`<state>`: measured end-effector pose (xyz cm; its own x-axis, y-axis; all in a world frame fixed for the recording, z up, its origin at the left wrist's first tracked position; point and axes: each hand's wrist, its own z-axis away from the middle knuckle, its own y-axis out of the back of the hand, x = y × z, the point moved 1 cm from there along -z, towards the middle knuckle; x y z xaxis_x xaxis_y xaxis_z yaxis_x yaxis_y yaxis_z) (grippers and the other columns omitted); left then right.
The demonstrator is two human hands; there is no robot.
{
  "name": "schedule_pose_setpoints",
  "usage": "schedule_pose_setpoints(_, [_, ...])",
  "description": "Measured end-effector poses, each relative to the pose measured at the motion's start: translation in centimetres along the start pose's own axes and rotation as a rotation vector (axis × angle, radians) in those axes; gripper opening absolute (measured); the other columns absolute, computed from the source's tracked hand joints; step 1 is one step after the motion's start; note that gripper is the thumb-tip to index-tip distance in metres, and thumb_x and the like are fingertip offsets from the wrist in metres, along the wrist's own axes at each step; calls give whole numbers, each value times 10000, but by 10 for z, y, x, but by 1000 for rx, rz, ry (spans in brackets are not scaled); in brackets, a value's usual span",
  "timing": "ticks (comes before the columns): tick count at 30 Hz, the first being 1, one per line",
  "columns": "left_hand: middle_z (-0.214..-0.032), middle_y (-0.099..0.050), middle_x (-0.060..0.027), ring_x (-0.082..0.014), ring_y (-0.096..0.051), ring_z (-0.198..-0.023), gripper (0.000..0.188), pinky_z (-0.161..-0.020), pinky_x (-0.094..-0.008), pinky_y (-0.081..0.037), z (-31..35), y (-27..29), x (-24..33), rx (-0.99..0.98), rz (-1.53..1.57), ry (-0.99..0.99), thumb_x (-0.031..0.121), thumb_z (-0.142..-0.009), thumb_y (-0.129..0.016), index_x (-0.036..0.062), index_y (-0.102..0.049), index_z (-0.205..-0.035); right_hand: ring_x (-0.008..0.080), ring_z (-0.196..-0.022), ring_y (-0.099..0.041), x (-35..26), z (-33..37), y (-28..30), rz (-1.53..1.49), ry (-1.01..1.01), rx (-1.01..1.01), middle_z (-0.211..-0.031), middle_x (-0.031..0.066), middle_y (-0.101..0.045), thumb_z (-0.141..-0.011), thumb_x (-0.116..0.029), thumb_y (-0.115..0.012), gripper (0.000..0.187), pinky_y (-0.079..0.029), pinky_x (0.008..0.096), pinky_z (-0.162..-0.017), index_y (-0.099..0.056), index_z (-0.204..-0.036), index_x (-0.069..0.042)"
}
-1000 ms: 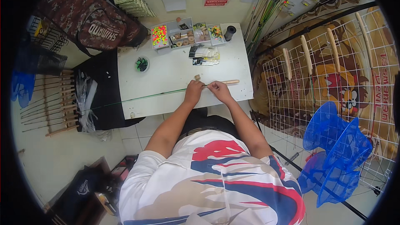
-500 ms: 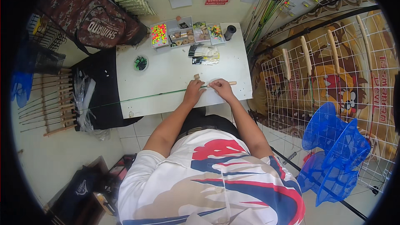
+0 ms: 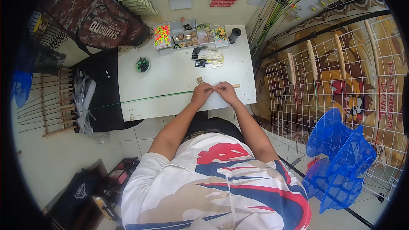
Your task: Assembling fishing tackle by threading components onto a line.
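A slim green fishing rod [image 3: 162,96] lies across the near part of the white table [image 3: 166,70], its thin end running out past the left edge. Its pale handle [image 3: 236,86] pokes out to the right of my right hand [image 3: 226,92]. That hand is closed in a pinch on the rod where the handle begins. Right beside it, my left hand [image 3: 202,94] also pinches the rod, so the fingertips of both hands meet. What lies between the fingertips is too small to make out. Just beyond my left hand sits a small tan piece [image 3: 200,79].
At the back stand a tray of yellow and pink bits [image 3: 162,37], compartment boxes [image 3: 185,39] and a dark cylinder [image 3: 234,35]. White packets [image 3: 208,55] and a tub of green bits [image 3: 143,64] lie nearer. Blue nets [image 3: 341,157] hang by a wire rack [image 3: 328,68] on the right.
My left hand has moved right along the rod, and its fingertips now meet those of my right hand. The view has shifted slightly.
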<state>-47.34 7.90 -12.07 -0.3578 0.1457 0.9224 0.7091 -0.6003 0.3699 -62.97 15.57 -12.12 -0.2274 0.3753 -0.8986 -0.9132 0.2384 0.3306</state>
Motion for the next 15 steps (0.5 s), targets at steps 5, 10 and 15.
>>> schedule_pose_setpoints(5, [-932,-681,-133,-292,-668,-845,159,-774,-357,-529,3,4,1,18,-89,-56,122,-820,-709,22,-726,-942,169,-777,-584,-8,-3,0,3,-28,48,-868,101,-626,-862,-262,-733,244,-474,307,-699,-695,-919,-28])
schedule_pose_setpoints(10, [-929,-682,-143,-315,-662,-835,158,-775,-373,-525,9,6,-6,36,-107,-9,138,-818,-711,26,-730,-928,173,-741,-584,-33,-24,-8,129,139,34,-940,90,-630,-866,-176,-707,253,-489,307,-690,-639,-1082,-63])
schedule_pose_setpoints(15, [-898,-689,-159,-294,-679,-790,157,-742,-367,-534,10,10,-13,25,-84,21,146,-817,-720,18,-735,-907,292,-955,-628,-59,-51,-22,537,394,-126,-1045,109,-619,-794,-98,-708,329,-525,388,-815,-646,-1116,-119])
